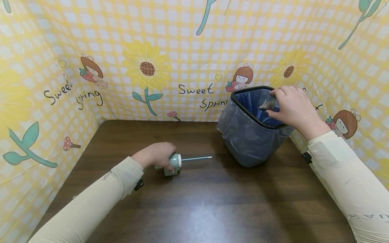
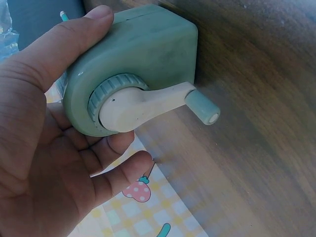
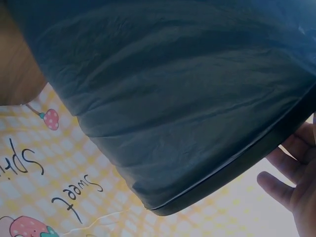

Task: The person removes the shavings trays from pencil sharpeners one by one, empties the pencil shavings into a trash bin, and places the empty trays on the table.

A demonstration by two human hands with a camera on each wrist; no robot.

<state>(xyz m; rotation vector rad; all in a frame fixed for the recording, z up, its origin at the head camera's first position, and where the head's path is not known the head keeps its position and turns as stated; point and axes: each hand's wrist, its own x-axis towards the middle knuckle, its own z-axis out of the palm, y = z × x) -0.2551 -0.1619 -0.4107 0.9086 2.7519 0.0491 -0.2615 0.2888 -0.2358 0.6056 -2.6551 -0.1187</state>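
My left hand point(image 1: 158, 155) grips a green pencil sharpener point(image 2: 153, 47) on the table, thumb on one side and fingers on the other. Its white crank point(image 2: 143, 106) points away from the palm, and a thin blue pencil point(image 1: 196, 158) sticks out of its far end. Over the mouth of a bin point(image 1: 247, 116), my right hand point(image 1: 294, 106) pinches a small see-through container point(image 1: 268, 101) with shavings in it, tilted toward the bin's inside. In the right wrist view the bin's side hides the container; only some fingers point(image 3: 284, 190) show past the rim.
A plastic liner point(image 1: 229, 125) hangs over the bin's black rim at the back right of the brown wooden table point(image 1: 194, 202). Checked cloth walls point(image 1: 182, 67) printed with flowers close in the table's back and sides.
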